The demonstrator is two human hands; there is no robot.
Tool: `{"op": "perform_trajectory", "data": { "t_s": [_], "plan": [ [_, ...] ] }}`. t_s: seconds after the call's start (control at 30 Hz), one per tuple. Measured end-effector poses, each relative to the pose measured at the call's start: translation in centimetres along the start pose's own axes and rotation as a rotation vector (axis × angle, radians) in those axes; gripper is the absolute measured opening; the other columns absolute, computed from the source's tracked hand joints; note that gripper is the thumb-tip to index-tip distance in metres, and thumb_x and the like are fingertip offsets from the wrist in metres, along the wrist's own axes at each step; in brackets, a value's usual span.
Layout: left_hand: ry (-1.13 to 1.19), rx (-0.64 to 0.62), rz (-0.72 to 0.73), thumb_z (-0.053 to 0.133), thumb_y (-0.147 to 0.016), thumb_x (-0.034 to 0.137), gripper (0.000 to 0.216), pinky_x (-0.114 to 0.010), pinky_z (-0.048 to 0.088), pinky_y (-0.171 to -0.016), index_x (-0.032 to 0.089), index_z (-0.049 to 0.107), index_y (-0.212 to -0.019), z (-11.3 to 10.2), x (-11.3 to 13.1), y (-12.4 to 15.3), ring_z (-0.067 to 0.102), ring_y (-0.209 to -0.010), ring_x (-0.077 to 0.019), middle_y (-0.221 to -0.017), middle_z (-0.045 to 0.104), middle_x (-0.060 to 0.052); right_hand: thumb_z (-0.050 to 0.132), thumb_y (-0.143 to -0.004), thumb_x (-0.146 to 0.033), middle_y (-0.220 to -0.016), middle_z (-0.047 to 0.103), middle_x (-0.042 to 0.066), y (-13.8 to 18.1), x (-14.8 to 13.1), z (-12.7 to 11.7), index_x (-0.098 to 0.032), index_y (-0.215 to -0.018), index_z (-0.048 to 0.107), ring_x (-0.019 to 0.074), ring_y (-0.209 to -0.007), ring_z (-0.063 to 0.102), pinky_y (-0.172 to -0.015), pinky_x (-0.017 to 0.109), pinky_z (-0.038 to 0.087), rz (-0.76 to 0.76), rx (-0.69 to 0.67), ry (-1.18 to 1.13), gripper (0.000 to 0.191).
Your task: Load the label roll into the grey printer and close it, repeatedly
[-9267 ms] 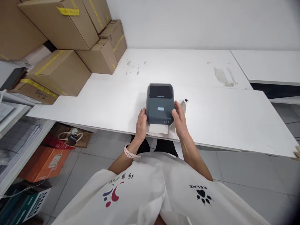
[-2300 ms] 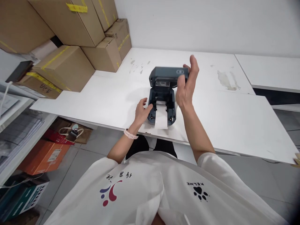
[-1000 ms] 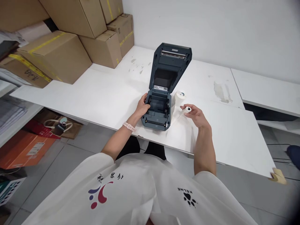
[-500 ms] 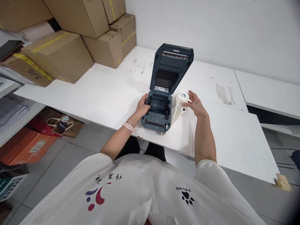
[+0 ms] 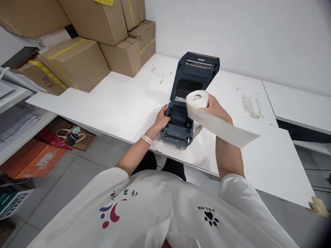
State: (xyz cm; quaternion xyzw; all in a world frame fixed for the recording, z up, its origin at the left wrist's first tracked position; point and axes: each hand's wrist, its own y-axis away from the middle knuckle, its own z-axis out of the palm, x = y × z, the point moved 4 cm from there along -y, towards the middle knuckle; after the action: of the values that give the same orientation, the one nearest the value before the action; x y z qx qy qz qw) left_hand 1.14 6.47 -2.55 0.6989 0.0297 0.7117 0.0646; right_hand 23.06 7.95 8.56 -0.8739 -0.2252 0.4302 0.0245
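A dark grey label printer [image 5: 178, 129] sits near the front edge of the white table [image 5: 124, 103], its lid [image 5: 196, 74] standing open and its paper bay empty. My left hand [image 5: 161, 119] rests on the printer's left side. My right hand [image 5: 216, 108] holds a white roll of label paper [image 5: 197, 100] in the air above the printer's right side. A long loose strip [image 5: 227, 132] trails from the roll toward the right.
Cardboard boxes [image 5: 77, 62] taped in yellow are stacked at the table's back left corner. A second white table [image 5: 297, 103] adjoins on the right. Under the table on the left lie an orange box [image 5: 31, 160] and a bag [image 5: 72, 136].
My right hand has lifted the paper roll off the table beside the printer, and a strip has unwound to the right. The left hand stays on the printer.
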Motion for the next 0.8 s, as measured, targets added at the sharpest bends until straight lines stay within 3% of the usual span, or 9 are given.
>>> {"op": "perform_trajectory", "data": {
  "t_s": [0.1, 0.17, 0.37, 0.47, 0.6, 0.8],
  "plan": [
    [0.035, -0.002, 0.004, 0.055, -0.058, 0.001, 0.105, -0.045, 0.042, -0.118, 0.015, 0.027, -0.159, 0.1, -0.2, -0.2, 0.041, -0.15, -0.0296, -0.162, 0.042, -0.016, 0.082, -0.061, -0.039, -0.121, 0.071, 0.008, -1.8, -2.6, 2.5, -0.022, -0.125, 0.062, 0.0335, -0.107, 0.067, -0.094, 0.048, 0.055, -0.022, -0.227, 0.247, 0.069],
    [0.059, -0.005, 0.02, 0.055, -0.058, 0.001, 0.106, -0.043, 0.039, -0.12, 0.014, 0.025, -0.159, 0.1, -0.3, -0.2, 0.043, -0.149, -0.0282, -0.161, 0.043, -0.017, 0.081, -0.064, -0.041, -0.121, 0.071, 0.011, -2.7, -3.0, 4.3, -0.021, -0.125, 0.061, 0.0348, -0.107, 0.067, -0.091, 0.048, 0.055, -0.009, -0.343, 0.461, 0.067],
    [0.067, -0.005, 0.033, 0.054, -0.058, 0.0, 0.105, -0.042, 0.041, -0.118, 0.014, 0.026, -0.159, 0.2, -0.6, -0.4, 0.049, -0.144, -0.0266, -0.16, 0.044, -0.016, 0.078, -0.069, -0.04, -0.12, 0.071, 0.016, -3.4, -1.9, 8.2, -0.018, -0.125, 0.06, 0.0362, -0.105, 0.069, -0.085, 0.046, 0.056, 0.049, -0.501, 0.747, 0.063],
    [0.061, -0.001, 0.037, 0.053, -0.059, 0.001, 0.104, -0.04, 0.042, -0.117, 0.013, 0.026, -0.159, 0.1, -0.6, -0.3, 0.047, -0.145, -0.0265, -0.16, 0.044, -0.016, 0.073, -0.077, -0.039, -0.133, 0.065, 0.019, -2.0, -1.7, 8.6, -0.015, -0.136, 0.056, 0.0391, -0.119, 0.064, -0.096, 0.052, 0.053, 0.033, -0.444, 0.705, 0.066],
    [0.059, -0.015, 0.047, 0.055, -0.061, 0.004, 0.101, -0.038, 0.043, -0.116, 0.013, 0.027, -0.158, 0.2, -0.3, 0.1, 0.043, -0.149, -0.0273, -0.162, 0.041, -0.016, 0.057, -0.095, -0.039, -0.148, 0.056, 0.018, 2.9, -3.5, 8.4, -0.015, -0.145, 0.051, 0.0366, -0.137, 0.053, -0.111, 0.054, 0.047, -0.094, -0.197, 0.53, 0.056],
    [0.067, 0.002, 0.055, 0.055, -0.061, 0.003, 0.095, -0.037, 0.044, -0.115, 0.013, 0.036, -0.153, 0.3, 0.8, 0.8, 0.046, -0.145, -0.0272, -0.159, 0.044, -0.016, 0.043, -0.103, -0.046, -0.154, 0.053, 0.011, 10.5, -5.3, 11.3, -0.026, -0.139, 0.059, 0.0333, -0.147, 0.045, -0.115, 0.057, 0.044, -0.14, -0.158, 0.426, 0.044]
  ]
}}
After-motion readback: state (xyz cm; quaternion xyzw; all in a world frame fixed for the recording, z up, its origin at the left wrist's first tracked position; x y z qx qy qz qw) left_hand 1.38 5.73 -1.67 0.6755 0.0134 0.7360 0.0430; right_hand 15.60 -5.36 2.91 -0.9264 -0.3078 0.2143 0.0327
